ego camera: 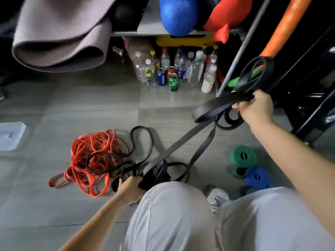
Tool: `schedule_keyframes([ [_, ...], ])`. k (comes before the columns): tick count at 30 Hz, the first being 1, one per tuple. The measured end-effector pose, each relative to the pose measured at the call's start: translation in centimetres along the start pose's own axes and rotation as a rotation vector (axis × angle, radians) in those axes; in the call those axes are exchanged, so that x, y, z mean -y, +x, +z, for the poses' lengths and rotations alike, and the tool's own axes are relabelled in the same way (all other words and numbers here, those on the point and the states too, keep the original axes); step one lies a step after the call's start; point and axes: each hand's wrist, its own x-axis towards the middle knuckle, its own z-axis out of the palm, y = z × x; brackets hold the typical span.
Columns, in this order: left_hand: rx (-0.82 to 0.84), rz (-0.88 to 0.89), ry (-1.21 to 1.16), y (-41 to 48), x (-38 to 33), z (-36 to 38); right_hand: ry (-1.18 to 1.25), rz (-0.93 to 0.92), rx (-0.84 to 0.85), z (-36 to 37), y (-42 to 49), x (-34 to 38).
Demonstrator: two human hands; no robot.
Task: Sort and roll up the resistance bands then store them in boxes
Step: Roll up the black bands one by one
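While the right hand is curled tight round a bunch of looped black bands at two o'clock in the view, the left hand grips the other end of the tangle at six o'clock, just beside the left knee. Between the two hands a wide grey band runs in two straight strands above the floor, rising from lower left to upper right. One black loop stands up from the right hand, in front of the lower end of an orange bar. Thinner black loops spread over the tiles around the left hand, and some cross onto a loose, unrolled pile of red bands at ten o'clock from that hand.

At four o'clock from the view's centre a rolled green band sits on the floor, touching a rolled blue band at its five o'clock. A grey shoe shows between the knees. A clear plastic box lies at the nine o'clock edge, well apart from the bands. At twelve o'clock bottles and cans stand under a shelf bearing a blue ball, with a folded mat at eleven o'clock.
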Motion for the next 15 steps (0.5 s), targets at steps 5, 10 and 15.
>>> schedule_keyframes([
  [5,-0.067,0.047,0.020,-1.4,-2.3,-4.2,-0.517,-0.236,0.498,1.2,-3.4,3.7],
  [10,-0.277,0.076,0.012,-2.9,-2.9,-7.3,-0.378,-0.252,0.455,2.6,-3.6,6.6],
  [15,-0.392,0.159,-0.280,-3.7,-1.8,-10.6,-0.395,-0.167,0.330,2.4,-3.4,7.2],
])
